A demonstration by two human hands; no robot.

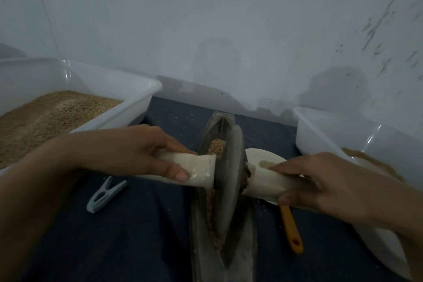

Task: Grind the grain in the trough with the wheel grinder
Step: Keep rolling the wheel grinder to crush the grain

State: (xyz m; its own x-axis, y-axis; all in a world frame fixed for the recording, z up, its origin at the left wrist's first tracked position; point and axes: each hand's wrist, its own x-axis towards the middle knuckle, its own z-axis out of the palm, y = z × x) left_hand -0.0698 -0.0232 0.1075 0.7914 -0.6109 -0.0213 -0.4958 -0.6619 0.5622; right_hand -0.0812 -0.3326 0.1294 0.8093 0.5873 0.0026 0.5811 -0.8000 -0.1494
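L hand (128, 153) & R hand (325, 181) each gripping wheel grinder (231, 167) handles, axle L-R across near-far trough (201, 231).

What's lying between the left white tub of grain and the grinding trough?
Head view: a pale blue plastic clothes peg on the dark cloth, below the left hand.

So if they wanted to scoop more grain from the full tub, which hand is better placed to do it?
The left hand. The tub of grain sits right beside it on the left, while the right hand grips the far handle across the grinder wheel. Either must first release its handle.
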